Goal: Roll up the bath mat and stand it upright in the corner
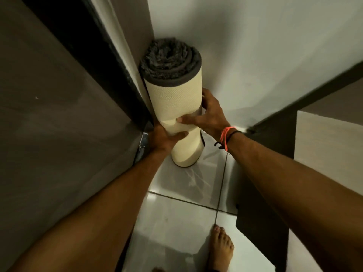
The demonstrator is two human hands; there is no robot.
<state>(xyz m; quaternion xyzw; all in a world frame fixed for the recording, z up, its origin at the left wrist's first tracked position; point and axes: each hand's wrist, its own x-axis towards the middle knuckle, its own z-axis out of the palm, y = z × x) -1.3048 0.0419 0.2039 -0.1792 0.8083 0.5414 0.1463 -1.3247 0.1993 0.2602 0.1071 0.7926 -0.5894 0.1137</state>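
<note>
The bath mat (174, 99) is rolled into a tight cylinder, cream backing outside and grey shaggy pile showing at its top end. It stands upright on the floor in the corner between the white wall and the door frame. My left hand (165, 138) grips the roll low on its left side. My right hand (208, 114) wraps the roll from the right, thumb across the front. An orange and black string bracelet sits on my right wrist.
A dark door (59, 114) fills the left. White wall (255, 55) lies behind the roll, with a dark skirting band (294, 99) running to the right. The floor is glossy white tile (176, 222). My bare foot (220, 250) stands at the bottom.
</note>
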